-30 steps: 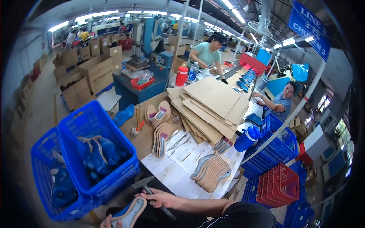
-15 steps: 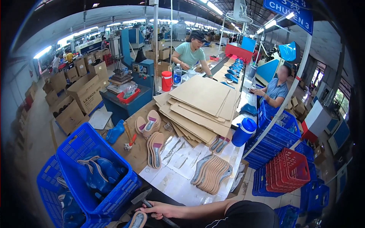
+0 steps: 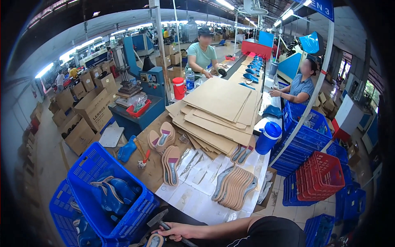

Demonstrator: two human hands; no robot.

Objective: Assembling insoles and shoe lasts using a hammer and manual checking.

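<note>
My right hand lies at the near edge of the bench, its fingers curled loosely around the handle of a hammer whose dark head points up to the left. Just below it the tip of a shoe insole peeks in at the picture's lower edge; I cannot tell what holds it. My left hand is out of view. A blue basket with blue shoe parts stands just to the left.

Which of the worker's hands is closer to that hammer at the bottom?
Only one hand shows, its side unclear: it rests on the hammer handle, beside an insole. No other hand of the wearer is in view.
</note>
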